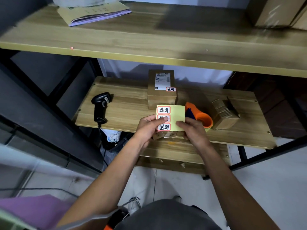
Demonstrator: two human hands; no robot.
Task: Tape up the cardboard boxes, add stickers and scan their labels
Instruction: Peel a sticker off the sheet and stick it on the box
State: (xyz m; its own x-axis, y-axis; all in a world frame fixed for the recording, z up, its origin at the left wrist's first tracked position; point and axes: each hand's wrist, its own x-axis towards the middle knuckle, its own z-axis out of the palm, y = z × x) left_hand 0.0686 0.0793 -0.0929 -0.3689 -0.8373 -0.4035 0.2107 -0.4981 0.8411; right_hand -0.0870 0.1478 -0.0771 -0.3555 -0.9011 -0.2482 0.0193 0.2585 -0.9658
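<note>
One scanner (pixel 100 107) lies on the wooden shelf (pixel 126 103)

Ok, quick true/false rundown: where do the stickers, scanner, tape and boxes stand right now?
1. The left hand and right hand both hold the sticker sheet. True.
2. The scanner is in the right hand. False: the scanner lies on the shelf, left of the hands.
3. The labelled box behind the sheet already bears a red-bordered sticker. True.
4. The tape dispenser sits on the top shelf. False: the tape dispenser rests on the same shelf as the scanner, right of the sheet.
</note>
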